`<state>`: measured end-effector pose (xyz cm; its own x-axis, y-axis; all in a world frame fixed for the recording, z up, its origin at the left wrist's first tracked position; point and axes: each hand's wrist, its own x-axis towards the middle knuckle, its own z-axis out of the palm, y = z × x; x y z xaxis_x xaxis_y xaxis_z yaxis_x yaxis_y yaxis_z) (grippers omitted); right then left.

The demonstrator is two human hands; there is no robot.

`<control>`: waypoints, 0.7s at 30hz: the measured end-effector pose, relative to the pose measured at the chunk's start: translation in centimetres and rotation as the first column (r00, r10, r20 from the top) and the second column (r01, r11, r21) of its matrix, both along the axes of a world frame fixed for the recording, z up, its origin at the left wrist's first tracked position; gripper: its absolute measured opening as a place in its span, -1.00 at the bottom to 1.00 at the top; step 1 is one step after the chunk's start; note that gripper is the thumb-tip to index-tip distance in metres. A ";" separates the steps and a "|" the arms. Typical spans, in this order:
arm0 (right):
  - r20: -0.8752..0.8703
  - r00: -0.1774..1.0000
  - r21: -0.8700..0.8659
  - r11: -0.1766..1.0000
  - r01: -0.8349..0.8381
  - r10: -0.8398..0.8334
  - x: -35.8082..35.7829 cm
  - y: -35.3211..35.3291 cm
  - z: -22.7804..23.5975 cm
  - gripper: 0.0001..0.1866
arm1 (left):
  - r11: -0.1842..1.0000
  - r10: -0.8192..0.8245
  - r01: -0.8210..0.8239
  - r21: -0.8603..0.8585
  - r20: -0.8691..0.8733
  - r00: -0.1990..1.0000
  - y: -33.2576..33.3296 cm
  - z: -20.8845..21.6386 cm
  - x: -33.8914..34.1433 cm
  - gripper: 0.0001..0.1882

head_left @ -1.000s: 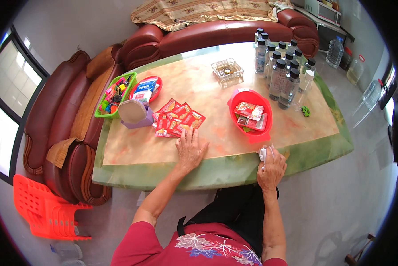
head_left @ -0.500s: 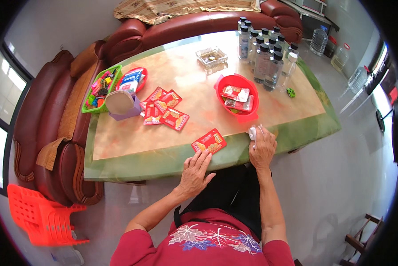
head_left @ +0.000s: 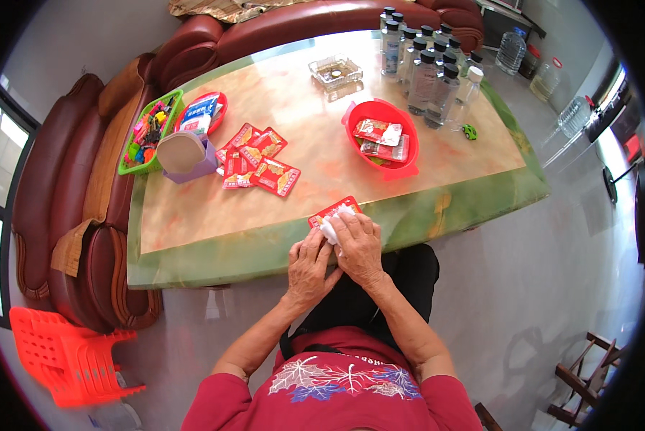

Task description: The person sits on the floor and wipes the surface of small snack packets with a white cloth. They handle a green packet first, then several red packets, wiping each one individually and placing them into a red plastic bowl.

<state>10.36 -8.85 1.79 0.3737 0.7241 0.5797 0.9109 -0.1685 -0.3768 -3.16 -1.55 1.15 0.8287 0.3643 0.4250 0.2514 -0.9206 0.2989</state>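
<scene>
At the table's near edge lies a red flat packet (head_left: pixel 324 213), partly hidden under my hands. My right hand (head_left: pixel 360 250) is closed on a crumpled white tissue (head_left: pixel 329 230) and presses it against the packet's face. Close beside it, my left hand (head_left: pixel 309 267) lies with fingers stretched out at the packet's near left edge. Its fingertips touch or nearly touch the tissue. Farther left, several similar red packets (head_left: pixel 275 177) overlap in a loose pile. Beyond my right hand stands a red plastic basket (head_left: pixel 413 169) with packets inside.
A lavender container (head_left: pixel 193 167), a green basket (head_left: pixel 135 169) of colourful small items and a red dish (head_left: pixel 223 100) stand at left. A glass ashtray (head_left: pixel 337 70) sits far off. Several black-capped bottles (head_left: pixel 423 79) and a green toy car (head_left: pixel 470 132) are at right.
My right hand has moved left with the tissue, from the bare table edge onto the red packet. My left hand has stayed by the packet, and the two hands are now together.
</scene>
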 end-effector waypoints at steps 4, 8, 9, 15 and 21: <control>0.023 0.996 -0.027 0.996 0.083 -0.083 1.1 1.2 0.4 -0.50 | 1.000 -0.007 0.007 -0.030 0.013 1.000 -0.1 0.6 0.3 -0.19; 0.019 0.991 -0.097 0.987 0.130 -0.129 3.1 2.8 0.4 -0.50 | 0.999 0.000 0.000 -0.047 0.006 1.000 -0.1 0.5 0.3 -0.18; 0.030 0.990 -0.112 0.984 0.138 -0.136 3.3 3.0 0.4 -0.50 | 0.999 0.005 -0.004 -0.044 0.003 1.000 -0.1 0.4 0.3 -0.18; -0.008 0.998 -0.143 0.987 -0.067 0.067 2.5 -0.5 1.3 -0.41 | 0.998 0.037 -0.036 -0.057 0.025 0.999 -0.1 0.3 0.4 -0.22; -0.043 0.988 -0.190 0.970 -0.152 0.146 1.4 -3.4 1.5 -0.40 | 0.998 0.046 -0.042 -0.052 0.066 0.997 -0.1 0.2 0.5 -0.27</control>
<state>11.77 -12.25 3.32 0.2674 0.8698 0.4146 0.9206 -0.1035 -0.3767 -2.63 -1.67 1.40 0.7817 0.4223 0.4589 0.2693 -0.8923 0.3623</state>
